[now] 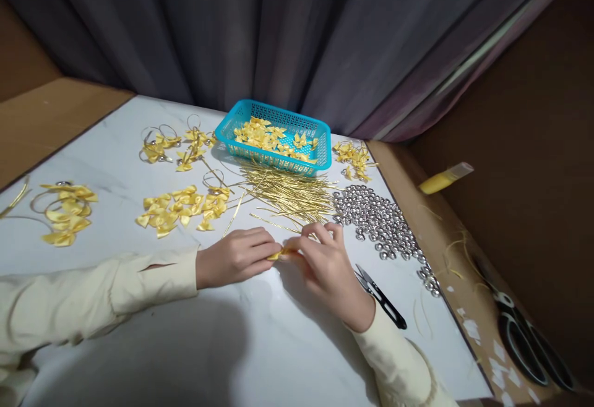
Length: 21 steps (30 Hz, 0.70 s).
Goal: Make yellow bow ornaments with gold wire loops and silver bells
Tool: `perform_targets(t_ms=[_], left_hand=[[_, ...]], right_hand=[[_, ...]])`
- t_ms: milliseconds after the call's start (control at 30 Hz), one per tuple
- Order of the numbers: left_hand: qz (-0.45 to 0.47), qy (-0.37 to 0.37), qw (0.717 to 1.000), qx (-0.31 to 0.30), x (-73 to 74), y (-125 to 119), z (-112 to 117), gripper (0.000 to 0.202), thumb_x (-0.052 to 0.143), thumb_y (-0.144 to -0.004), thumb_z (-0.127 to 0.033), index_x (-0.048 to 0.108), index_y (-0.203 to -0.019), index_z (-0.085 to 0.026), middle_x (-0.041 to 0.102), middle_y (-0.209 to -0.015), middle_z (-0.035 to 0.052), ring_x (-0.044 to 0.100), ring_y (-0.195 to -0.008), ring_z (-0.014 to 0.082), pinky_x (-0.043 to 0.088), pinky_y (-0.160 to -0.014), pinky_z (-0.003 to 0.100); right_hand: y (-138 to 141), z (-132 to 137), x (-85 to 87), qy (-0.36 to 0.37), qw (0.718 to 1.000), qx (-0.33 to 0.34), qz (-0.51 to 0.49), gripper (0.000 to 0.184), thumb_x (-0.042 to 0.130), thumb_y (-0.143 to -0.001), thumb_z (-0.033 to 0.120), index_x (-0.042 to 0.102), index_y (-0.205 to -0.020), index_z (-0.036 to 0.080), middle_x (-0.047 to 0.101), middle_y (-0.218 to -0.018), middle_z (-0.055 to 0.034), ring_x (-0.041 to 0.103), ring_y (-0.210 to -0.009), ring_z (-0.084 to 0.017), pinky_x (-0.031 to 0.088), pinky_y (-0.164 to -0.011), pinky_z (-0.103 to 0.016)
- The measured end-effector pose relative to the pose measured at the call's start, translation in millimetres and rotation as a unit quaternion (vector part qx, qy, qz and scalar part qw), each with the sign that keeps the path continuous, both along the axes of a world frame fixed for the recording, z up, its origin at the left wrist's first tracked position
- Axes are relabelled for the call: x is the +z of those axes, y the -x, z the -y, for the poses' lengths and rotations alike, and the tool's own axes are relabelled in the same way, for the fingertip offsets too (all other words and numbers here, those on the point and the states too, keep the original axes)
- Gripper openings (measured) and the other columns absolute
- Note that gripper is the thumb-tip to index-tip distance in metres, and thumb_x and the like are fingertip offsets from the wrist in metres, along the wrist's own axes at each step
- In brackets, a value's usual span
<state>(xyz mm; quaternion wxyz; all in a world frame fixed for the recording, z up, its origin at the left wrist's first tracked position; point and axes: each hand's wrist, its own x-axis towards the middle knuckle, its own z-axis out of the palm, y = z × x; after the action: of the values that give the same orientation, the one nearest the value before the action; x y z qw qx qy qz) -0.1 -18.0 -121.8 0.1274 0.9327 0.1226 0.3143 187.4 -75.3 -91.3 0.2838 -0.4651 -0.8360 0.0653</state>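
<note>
My left hand [234,255] and my right hand [325,265] meet over the white table [241,345], both pinching a small yellow ribbon bow [281,252] between their fingertips. Both hands are closed on it. Just behind them lies a heap of thin gold wire strips [288,193]. A pile of small silver bells [378,221] lies to the right of my right hand. Black thread snips [381,297] rest beside my right wrist.
A turquoise basket [320,159] of yellow bows stands at the back. Loose bows lie in a group [180,209] left of the hands, and finished bows with wire loops [65,212] at far left. A yellow glue stick [443,179] and black scissors [529,342] lie on the right.
</note>
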Motion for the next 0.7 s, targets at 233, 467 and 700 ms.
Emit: perform_targets(t_ms=[233,467,700], left_hand=[[0.041,0.045,0.997,0.039,0.3,-2.0,0.7,0.016,0.044,-0.088,-0.013,0.059,-0.085,-0.012,0.062,-0.072,0.0073,0.055,-0.067,0.0141,0.046,-0.062,0.024],[0.069,0.071,0.994,0.046,-0.5,-1.6,0.4,0.013,0.045,-0.088,-0.014,0.058,-0.085,-0.012,0.060,-0.069,0.0059,0.054,-0.066,0.0134,0.046,-0.061,0.023],[0.075,0.082,0.992,0.052,-1.9,-2.5,0.6,0.011,0.047,-0.087,-0.013,0.058,-0.086,-0.013,0.061,-0.071,0.0052,0.054,-0.067,0.0132,0.046,-0.063,0.023]], right_hand=[[0.8,-5.9,-0.3,0.336,0.864,-0.094,-0.362,0.038,0.068,-0.072,0.042,0.042,-0.088,0.020,0.057,-0.058,0.0050,0.053,-0.058,-0.013,0.037,-0.060,-0.025],[8.5,-5.4,-1.5,0.482,0.803,-0.075,-0.342,0.031,0.061,-0.076,0.044,0.059,-0.081,0.014,0.052,-0.051,0.0038,0.037,-0.045,-0.008,0.026,-0.046,-0.022],[12.5,-1.7,-0.4,0.498,0.796,-0.023,-0.343,0.033,0.058,-0.080,0.038,0.052,-0.058,0.015,0.048,-0.048,0.0043,0.038,-0.044,-0.007,0.029,-0.048,-0.022]])
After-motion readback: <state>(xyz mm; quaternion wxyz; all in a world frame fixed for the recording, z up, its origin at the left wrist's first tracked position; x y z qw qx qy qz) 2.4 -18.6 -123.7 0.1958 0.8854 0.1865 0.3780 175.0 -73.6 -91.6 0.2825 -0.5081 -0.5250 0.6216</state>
